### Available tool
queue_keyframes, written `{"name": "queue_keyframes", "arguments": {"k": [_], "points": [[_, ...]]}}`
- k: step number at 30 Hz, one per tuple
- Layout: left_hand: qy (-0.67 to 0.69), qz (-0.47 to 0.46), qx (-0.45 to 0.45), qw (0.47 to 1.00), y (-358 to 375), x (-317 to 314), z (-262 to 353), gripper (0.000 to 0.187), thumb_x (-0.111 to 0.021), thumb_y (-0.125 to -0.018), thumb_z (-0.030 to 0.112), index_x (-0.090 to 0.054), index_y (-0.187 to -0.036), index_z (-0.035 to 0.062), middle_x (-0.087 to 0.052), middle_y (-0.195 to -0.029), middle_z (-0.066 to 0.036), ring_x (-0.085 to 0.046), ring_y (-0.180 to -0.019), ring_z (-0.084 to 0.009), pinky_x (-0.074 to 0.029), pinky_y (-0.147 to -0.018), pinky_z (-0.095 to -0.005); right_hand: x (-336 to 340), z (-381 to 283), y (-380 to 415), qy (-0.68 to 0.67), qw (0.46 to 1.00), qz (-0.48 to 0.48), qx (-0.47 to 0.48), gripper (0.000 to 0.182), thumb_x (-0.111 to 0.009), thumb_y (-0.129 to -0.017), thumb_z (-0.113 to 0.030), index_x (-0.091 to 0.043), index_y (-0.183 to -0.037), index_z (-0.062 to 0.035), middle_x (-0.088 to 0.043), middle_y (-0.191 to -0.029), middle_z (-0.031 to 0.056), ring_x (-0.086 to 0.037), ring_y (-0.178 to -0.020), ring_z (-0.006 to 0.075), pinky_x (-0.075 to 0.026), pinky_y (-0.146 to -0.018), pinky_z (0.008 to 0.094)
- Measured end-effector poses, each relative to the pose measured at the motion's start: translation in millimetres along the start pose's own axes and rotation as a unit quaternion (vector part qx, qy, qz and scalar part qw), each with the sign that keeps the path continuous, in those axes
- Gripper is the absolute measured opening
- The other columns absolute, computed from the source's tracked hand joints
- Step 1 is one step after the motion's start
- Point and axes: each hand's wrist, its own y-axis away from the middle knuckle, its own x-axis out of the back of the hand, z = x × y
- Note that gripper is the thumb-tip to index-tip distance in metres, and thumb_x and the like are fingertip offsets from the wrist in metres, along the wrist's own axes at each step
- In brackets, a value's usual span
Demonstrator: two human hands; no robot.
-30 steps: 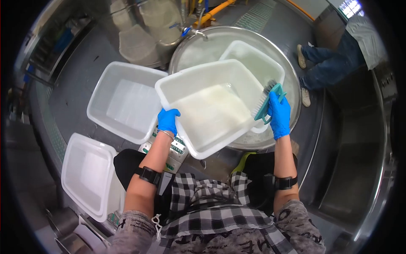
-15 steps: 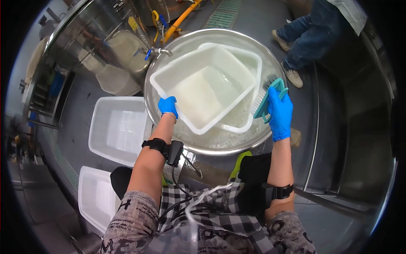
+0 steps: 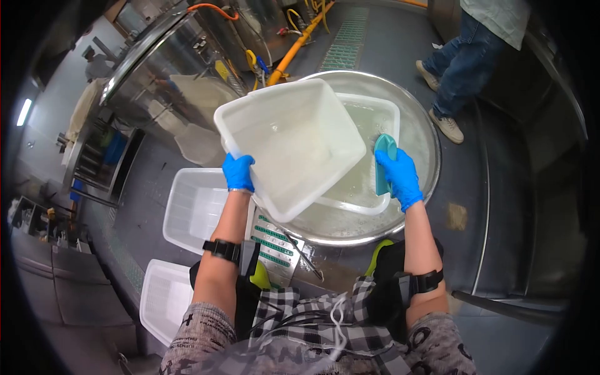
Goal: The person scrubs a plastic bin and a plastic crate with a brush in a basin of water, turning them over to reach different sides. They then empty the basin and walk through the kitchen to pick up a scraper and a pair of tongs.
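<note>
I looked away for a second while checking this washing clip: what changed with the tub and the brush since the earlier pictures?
The left hand has lifted the white tub and tipped it up over the round metal basin. The right hand has lowered the teal brush from the tub's edge into the second tub lying in the basin. Both grips are unchanged, and two empty tubs remain on the floor.

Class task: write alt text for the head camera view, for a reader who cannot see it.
Seen from above, a person in blue gloves lifts a white plastic tub by its rim with the left hand, while the right hand holds a teal scrubbing brush over a second tub in a wide steel basin. Two more tubs lie left; another person stands beyond.
</note>
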Motion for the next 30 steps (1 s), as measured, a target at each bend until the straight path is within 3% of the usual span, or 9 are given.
{"name": "queue_keyframes", "arguments": {"k": [2, 8, 11, 13, 16, 22, 28, 29, 30], "points": [[0.014, 0.016, -0.023, 0.999, 18.4, 25.9, 5.5, 0.029, -0.050, -0.051, -0.003, -0.052, -0.080, -0.0013, -0.053, -0.070, -0.007, -0.051, -0.060, -0.0188, -0.042, -0.054, -0.0280, -5.1, -3.1, 6.3, 0.089, 0.995, -0.030, -0.036, 0.032, -0.059, -0.070, -0.028, -0.054, -0.088, -0.0013, -0.056, -0.073, 0.0082, -0.052, -0.062, 0.0163, -0.042, -0.055, 0.0276], [0.022, 0.077, -0.123, 0.989, 73.3, 58.5, 29.7, 0.018, -0.051, -0.057, 0.001, -0.053, -0.074, 0.0012, -0.053, -0.065, -0.003, -0.047, -0.054, -0.0130, -0.039, -0.050, -0.0246, -39.6, 61.1, 12.5, 0.198, 0.974, -0.101, 0.054, 0.039, -0.055, -0.068, -0.032, -0.051, -0.087, 0.0021, -0.055, -0.077, 0.0194, -0.054, -0.069, 0.0289, -0.043, -0.061, 0.0349], [-0.117, 0.075, -0.200, 0.970, 83.5, 61.3, 26.2, 0.012, -0.050, -0.058, 0.002, -0.052, -0.070, 0.0020, -0.052, -0.060, -0.002, -0.046, -0.051, -0.0098, -0.038, -0.047, -0.0238, -61.6, 78.0, 32.6, 0.159, 0.970, -0.182, -0.008, 0.036, -0.055, -0.068, -0.030, -0.051, -0.084, 0.0024, -0.054, -0.070, 0.0152, -0.053, -0.058, 0.0220, -0.044, -0.055, 0.0314], [-0.252, 0.081, -0.323, 0.909, 93.2, 60.8, 26.0, 0.007, -0.050, -0.059, 0.003, -0.050, -0.066, 0.0020, -0.049, -0.054, -0.004, -0.045, -0.046, -0.0119, -0.037, -0.044, -0.0260, -74.8, 82.9, 51.6, 0.120, 0.970, -0.211, -0.032, 0.034, -0.055, -0.069, -0.029, -0.050, -0.084, 0.0015, -0.053, -0.067, 0.0123, -0.051, -0.055, 0.0184, -0.043, -0.053, 0.0294], [-0.283, 0.118, -0.405, 0.861, 110.3, 60.8, 25.1, 0.004, -0.050, -0.059, 0.003, -0.049, -0.063, 0.0029, -0.047, -0.051, -0.008, -0.045, -0.044, -0.0162, -0.036, -0.043, -0.0276, -86.6, 78.6, 77.1, 0.065, 0.963, -0.252, -0.068, 0.028, -0.054, -0.071, -0.026, -0.049, -0.081, -0.0012, -0.050, -0.061, 0.0069, -0.048, -0.050, 0.0124, -0.042, -0.049, 0.0257], [-0.245, 0.106, -0.363, 0.893, 134.3, 67.5, 3.3, 0.004, -0.050, -0.059, 0.001, -0.048, -0.061, 0.0025, -0.046, -0.051, -0.009, -0.045, -0.043, -0.0185, -0.035, -0.042, -0.0293, -104.4, 98.2, 102.5, -0.096, 0.957, -0.251, -0.111, 0.019, -0.054, -0.074, -0.024, -0.047, -0.074, -0.0056, -0.046, -0.057, 0.0021, -0.044, -0.047, 0.0100, -0.039, -0.044, 0.0241], [-0.131, 0.090, -0.254, 0.954, 140.8, 78.7, -65.7, 0.011, -0.050, -0.058, 0.001, -0.040, -0.058, 0.0033, -0.039, -0.050, -0.005, -0.036, -0.045, -0.0152, -0.030, -0.041, -0.0292, -115.9, 157.3, 113.0, -0.063, 0.974, -0.203, -0.084, 0.020, -0.047, -0.078, -0.028, -0.046, -0.086, -0.0091, -0.047, -0.073, 0.0031, -0.046, -0.063, 0.0144, -0.041, -0.054, 0.0284], [-0.231, 0.100, -0.228, 0.941, 130.8, 88.9, -110.8, 0.018, -0.052, -0.061, 0.008, -0.047, -0.074, -0.0045, -0.048, -0.065, -0.016, -0.045, -0.058, -0.0267, -0.036, -0.053, -0.0374, -116.8, 144.1, 123.8, -0.157, 0.955, -0.169, -0.189, 0.031, -0.044, -0.079, -0.032, -0.044, -0.102, -0.0107, -0.047, -0.088, 0.0052, -0.046, -0.076, 0.0157, -0.042, -0.060, 0.0312], [-0.302, 0.094, -0.187, 0.930, 130.0, 90.8, -109.5, 0.024, -0.052, -0.063, 0.012, -0.046, -0.078, -0.0065, -0.048, -0.069, -0.018, -0.044, -0.062, -0.0298, -0.035, -0.056, -0.0403, -120.2, 130.7, 132.1, -0.241, 0.938, -0.127, -0.216, 0.015, -0.042, -0.081, -0.029, -0.044, -0.088, -0.0152, -0.043, -0.072, -0.0012, -0.039, -0.063, 0.0097, -0.035, -0.056, 0.0231]]}}
